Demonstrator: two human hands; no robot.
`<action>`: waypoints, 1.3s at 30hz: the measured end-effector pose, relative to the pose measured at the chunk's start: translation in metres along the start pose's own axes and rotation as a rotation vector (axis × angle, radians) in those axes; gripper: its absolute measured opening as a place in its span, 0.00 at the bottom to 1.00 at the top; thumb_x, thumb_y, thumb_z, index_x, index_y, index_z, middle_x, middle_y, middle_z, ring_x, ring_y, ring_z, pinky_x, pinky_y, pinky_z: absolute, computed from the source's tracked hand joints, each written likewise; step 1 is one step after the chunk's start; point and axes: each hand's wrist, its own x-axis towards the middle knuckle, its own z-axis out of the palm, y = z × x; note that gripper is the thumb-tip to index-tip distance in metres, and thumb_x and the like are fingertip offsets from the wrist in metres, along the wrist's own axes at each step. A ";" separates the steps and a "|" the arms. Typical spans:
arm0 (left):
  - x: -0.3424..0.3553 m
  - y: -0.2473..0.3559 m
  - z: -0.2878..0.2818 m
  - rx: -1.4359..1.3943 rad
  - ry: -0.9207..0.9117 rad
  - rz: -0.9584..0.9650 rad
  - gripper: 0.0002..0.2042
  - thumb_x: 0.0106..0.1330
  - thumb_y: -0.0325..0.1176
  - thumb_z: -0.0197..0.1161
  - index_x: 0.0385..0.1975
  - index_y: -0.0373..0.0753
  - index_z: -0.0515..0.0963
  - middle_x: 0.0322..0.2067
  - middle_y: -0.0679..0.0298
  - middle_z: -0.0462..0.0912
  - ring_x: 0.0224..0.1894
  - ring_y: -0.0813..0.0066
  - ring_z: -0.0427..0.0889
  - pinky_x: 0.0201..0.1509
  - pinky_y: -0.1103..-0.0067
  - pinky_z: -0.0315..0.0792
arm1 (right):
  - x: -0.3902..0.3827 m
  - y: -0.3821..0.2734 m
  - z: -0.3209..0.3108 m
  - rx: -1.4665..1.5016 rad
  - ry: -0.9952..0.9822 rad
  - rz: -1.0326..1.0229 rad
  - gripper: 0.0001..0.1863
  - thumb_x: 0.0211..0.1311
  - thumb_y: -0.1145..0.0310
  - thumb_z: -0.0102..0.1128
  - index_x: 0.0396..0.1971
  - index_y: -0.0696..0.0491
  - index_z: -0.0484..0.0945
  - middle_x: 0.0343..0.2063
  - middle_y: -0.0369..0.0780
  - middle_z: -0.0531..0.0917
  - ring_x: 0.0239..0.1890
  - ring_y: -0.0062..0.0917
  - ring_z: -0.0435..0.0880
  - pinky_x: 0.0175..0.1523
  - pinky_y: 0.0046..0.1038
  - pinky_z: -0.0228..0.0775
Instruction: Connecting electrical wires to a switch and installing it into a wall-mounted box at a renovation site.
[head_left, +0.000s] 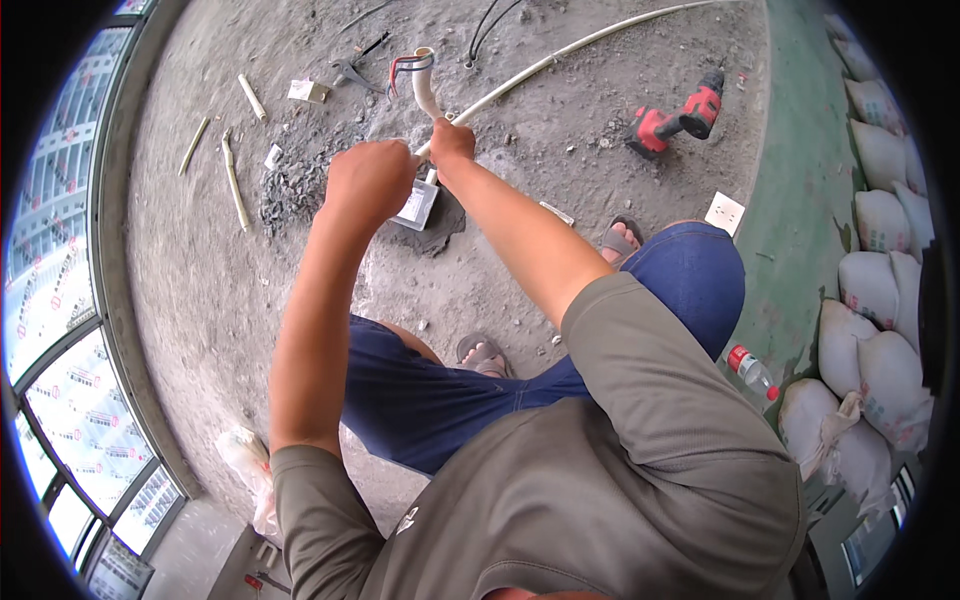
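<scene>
A long, thin white conduit pipe [520,78] curves in from the far right across the bare, gritty floor. My right hand [452,148] is wrapped round its near end. Just to the left, my left hand [370,182] is closed at the tip of the same pipe; the fingers' undersides are hidden. Below the hands a square white electrical box [415,206] sits in dark, damp-looking mortar. Beyond my right hand stands a wider conduit stub [427,88], with red and blue wires [398,72] bending out of its top.
A red cordless drill [660,130] lies to the right, a hammer [352,74] at the far left. Pipe offcuts [236,180] and rubble [295,190] lie left. A socket plate [724,213] is by my knee, a plastic bottle [752,370] lower right. Sandbags [880,285] line the right side.
</scene>
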 end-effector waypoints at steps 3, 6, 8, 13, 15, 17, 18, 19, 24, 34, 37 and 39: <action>0.030 0.006 0.011 0.103 -0.175 0.069 0.14 0.63 0.42 0.60 0.40 0.40 0.83 0.31 0.54 0.84 0.36 0.54 0.84 0.40 0.64 0.76 | 0.000 -0.005 -0.008 0.044 -0.040 0.015 0.21 0.59 0.60 0.51 0.35 0.69 0.74 0.30 0.54 0.81 0.29 0.41 0.84 0.30 0.37 0.77; 0.051 -0.001 0.023 0.123 -0.270 0.025 0.13 0.61 0.42 0.63 0.38 0.40 0.83 0.33 0.56 0.85 0.38 0.56 0.84 0.41 0.65 0.77 | -0.015 -0.014 -0.010 0.064 -0.123 0.076 0.19 0.62 0.58 0.49 0.33 0.63 0.70 0.25 0.47 0.79 0.20 0.33 0.80 0.20 0.33 0.71; 0.057 -0.002 0.027 0.151 -0.284 0.023 0.13 0.60 0.42 0.65 0.39 0.40 0.83 0.34 0.56 0.85 0.38 0.57 0.85 0.41 0.66 0.77 | -0.019 -0.016 -0.016 0.042 -0.151 0.099 0.19 0.64 0.56 0.48 0.32 0.60 0.68 0.22 0.44 0.77 0.16 0.29 0.77 0.15 0.30 0.67; 0.068 -0.027 0.035 0.163 -0.277 -0.034 0.11 0.55 0.29 0.61 0.38 0.42 0.84 0.35 0.58 0.86 0.38 0.62 0.86 0.40 0.69 0.78 | -0.018 -0.015 -0.036 0.057 -0.451 0.254 0.21 0.68 0.49 0.47 0.41 0.53 0.69 0.26 0.41 0.78 0.16 0.23 0.76 0.18 0.26 0.67; 0.076 -0.037 0.039 0.085 -0.379 -0.061 0.11 0.56 0.30 0.61 0.38 0.42 0.84 0.33 0.58 0.86 0.37 0.62 0.86 0.40 0.69 0.78 | -0.009 -0.017 -0.054 -0.062 -0.511 0.295 0.19 0.68 0.54 0.48 0.47 0.53 0.71 0.28 0.41 0.79 0.20 0.23 0.78 0.25 0.29 0.73; 0.078 -0.042 0.050 0.084 -0.441 -0.048 0.11 0.57 0.33 0.62 0.37 0.39 0.83 0.28 0.60 0.86 0.32 0.63 0.86 0.40 0.70 0.78 | 0.009 -0.017 -0.084 -0.193 -0.489 0.209 0.14 0.66 0.60 0.50 0.44 0.53 0.73 0.29 0.41 0.80 0.21 0.23 0.79 0.25 0.28 0.72; 0.078 -0.043 0.061 0.083 -0.442 -0.041 0.11 0.57 0.33 0.62 0.37 0.39 0.83 0.28 0.60 0.86 0.32 0.63 0.86 0.40 0.70 0.78 | 0.018 -0.021 -0.100 -0.239 -0.417 0.187 0.12 0.65 0.62 0.50 0.42 0.53 0.74 0.29 0.41 0.80 0.21 0.23 0.79 0.24 0.28 0.71; 0.078 -0.046 0.074 0.134 -0.427 -0.011 0.11 0.57 0.34 0.62 0.37 0.39 0.83 0.29 0.59 0.86 0.33 0.62 0.86 0.40 0.69 0.78 | 0.025 -0.028 -0.115 -0.285 -0.347 0.164 0.10 0.64 0.65 0.50 0.40 0.53 0.75 0.28 0.41 0.81 0.20 0.23 0.78 0.24 0.27 0.70; 0.069 -0.048 0.127 0.041 -0.384 0.027 0.16 0.57 0.42 0.66 0.38 0.37 0.83 0.35 0.51 0.84 0.39 0.54 0.84 0.44 0.64 0.77 | 0.043 -0.100 -0.195 -0.432 -0.176 0.007 0.09 0.65 0.67 0.49 0.38 0.55 0.75 0.27 0.39 0.80 0.20 0.22 0.77 0.23 0.24 0.66; 0.060 -0.079 0.153 -0.409 -0.234 0.009 0.15 0.67 0.44 0.56 0.36 0.36 0.78 0.35 0.48 0.82 0.40 0.48 0.81 0.43 0.60 0.73 | -0.094 -0.236 -0.283 -0.695 -0.406 -0.187 0.17 0.68 0.62 0.49 0.53 0.54 0.73 0.31 0.31 0.76 0.31 0.13 0.74 0.40 0.18 0.68; 0.062 -0.081 0.140 -0.306 -0.271 0.014 0.16 0.67 0.45 0.55 0.39 0.37 0.77 0.35 0.48 0.82 0.41 0.48 0.81 0.44 0.60 0.73 | -0.165 -0.238 -0.297 -0.642 -0.508 -0.093 0.18 0.69 0.61 0.50 0.52 0.55 0.73 0.31 0.30 0.76 0.32 0.13 0.74 0.42 0.18 0.68; 0.059 -0.081 0.137 -0.251 -0.297 -0.024 0.16 0.68 0.44 0.54 0.39 0.37 0.77 0.35 0.49 0.82 0.41 0.48 0.81 0.44 0.60 0.73 | -0.206 -0.234 -0.309 -0.638 -0.570 -0.092 0.17 0.69 0.61 0.50 0.51 0.55 0.73 0.32 0.31 0.76 0.33 0.14 0.74 0.42 0.19 0.68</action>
